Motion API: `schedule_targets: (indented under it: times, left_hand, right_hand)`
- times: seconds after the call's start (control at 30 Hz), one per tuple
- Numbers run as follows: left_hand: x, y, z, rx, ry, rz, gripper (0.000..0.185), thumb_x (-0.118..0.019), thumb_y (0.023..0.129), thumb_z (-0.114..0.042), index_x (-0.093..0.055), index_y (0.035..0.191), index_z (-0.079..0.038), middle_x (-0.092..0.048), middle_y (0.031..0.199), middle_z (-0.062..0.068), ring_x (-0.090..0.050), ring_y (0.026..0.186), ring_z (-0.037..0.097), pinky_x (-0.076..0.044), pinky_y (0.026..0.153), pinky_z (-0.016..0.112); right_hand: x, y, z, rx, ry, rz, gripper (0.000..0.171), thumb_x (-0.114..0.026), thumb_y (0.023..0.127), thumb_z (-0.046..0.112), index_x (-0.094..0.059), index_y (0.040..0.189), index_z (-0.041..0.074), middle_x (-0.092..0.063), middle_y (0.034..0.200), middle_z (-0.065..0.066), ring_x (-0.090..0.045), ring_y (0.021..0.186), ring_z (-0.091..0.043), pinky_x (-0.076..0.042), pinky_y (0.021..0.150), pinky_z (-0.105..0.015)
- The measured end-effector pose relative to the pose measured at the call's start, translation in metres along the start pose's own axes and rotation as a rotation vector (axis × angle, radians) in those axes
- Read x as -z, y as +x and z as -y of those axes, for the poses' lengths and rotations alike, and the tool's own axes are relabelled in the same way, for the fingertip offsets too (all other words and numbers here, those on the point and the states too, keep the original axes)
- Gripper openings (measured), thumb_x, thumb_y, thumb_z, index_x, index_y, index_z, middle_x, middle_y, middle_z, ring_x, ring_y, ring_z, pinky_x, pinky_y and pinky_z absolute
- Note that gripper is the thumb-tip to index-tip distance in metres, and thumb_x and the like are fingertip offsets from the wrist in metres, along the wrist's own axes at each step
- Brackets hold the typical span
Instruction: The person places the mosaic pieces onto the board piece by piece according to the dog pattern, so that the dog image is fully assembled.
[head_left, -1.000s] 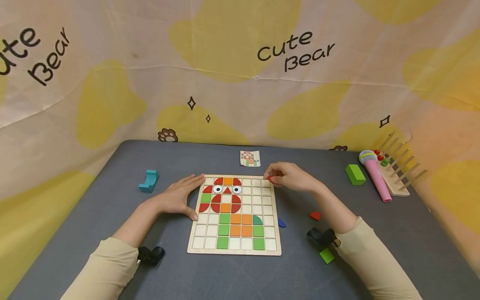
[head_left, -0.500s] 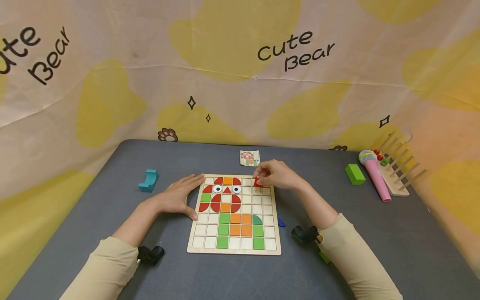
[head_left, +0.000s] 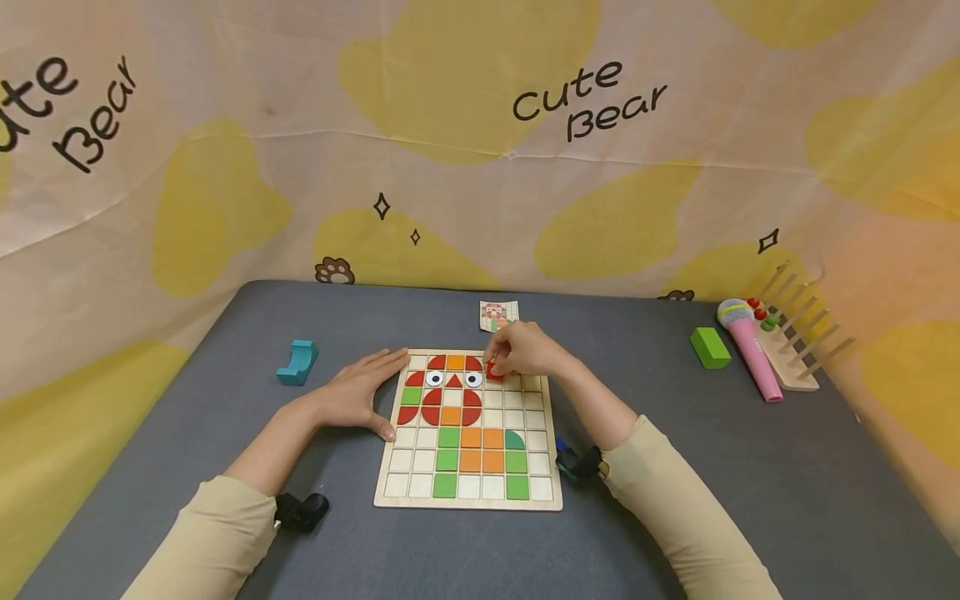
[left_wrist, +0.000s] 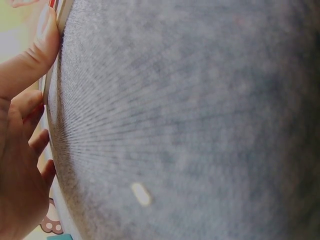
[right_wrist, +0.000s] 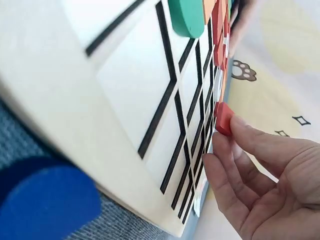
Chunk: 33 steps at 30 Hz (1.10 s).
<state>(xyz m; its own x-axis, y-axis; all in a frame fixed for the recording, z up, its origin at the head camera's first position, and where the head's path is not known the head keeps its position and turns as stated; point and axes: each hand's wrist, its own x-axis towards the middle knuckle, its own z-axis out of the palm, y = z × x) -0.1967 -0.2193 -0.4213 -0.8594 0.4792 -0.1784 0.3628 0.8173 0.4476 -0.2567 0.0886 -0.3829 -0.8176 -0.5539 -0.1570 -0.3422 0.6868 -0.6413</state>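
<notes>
Right hand (head_left: 528, 350): fingers (right_wrist: 240, 145) pinched on red piece (head_left: 494, 372), held over upper row of puzzle board (head_left: 468, 500), just right of red-and-orange figure. Left hand (head_left: 360, 393): fingers straight and together, pressed flat against left edge of board, palm on grey desk (head_left: 225, 400). Blue piece (right_wrist: 45, 200) beside board's right edge.

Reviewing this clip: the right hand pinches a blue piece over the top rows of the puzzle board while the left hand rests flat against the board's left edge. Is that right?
Not quite: the piece in the right hand is red, not blue, as the head and right wrist views show. The rest holds: it is over the top rows of the puzzle board, and the left hand rests flat against the board's left edge.
</notes>
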Motion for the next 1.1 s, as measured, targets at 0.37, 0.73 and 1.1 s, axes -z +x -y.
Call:
schedule_targets:
  times: [0.37, 0.73, 1.1]
  left_hand:
    - [0.000, 0.000, -0.001, -0.006, -0.004, -0.004, 0.124, -0.089, 0.060, -0.052, -0.026, 0.157, -0.008, -0.022, 0.166, 0.014, -0.018, 0.151, 0.046, -0.021, 0.110, 0.075]
    - [0.000, 0.001, 0.001, 0.000, -0.002, -0.005, 0.124, -0.089, 0.060, -0.054, -0.025, 0.157, -0.009, -0.021, 0.166, 0.013, -0.017, 0.152, 0.045, -0.021, 0.110, 0.075]
    - [-0.001, 0.003, 0.003, 0.000, -0.017, 0.004, 0.125, -0.088, 0.060, -0.055, -0.025, 0.157, -0.010, -0.020, 0.167, 0.011, -0.016, 0.152, 0.044, -0.020, 0.111, 0.075]
  right_hand:
    - [-0.010, -0.001, 0.001, -0.065, 0.029, 0.020, 0.010, -0.076, 0.082, 0.002, -0.073, 0.089, 0.008, -0.070, 0.076, -0.005, -0.065, 0.062, -0.014, -0.054, 0.061, -0.024]
    - [-0.008, 0.000, 0.004, -0.028, -0.087, -0.024, 0.007, -0.078, 0.081, 0.005, -0.077, 0.084, 0.012, -0.073, 0.077, -0.003, -0.062, 0.069, -0.012, -0.048, 0.067, -0.023]
    - [0.037, -0.048, -0.015, 0.074, -0.128, -0.001, 0.013, -0.074, 0.084, 0.007, -0.075, 0.097, 0.007, -0.067, 0.078, -0.004, -0.054, 0.068, -0.012, -0.044, 0.063, -0.025]
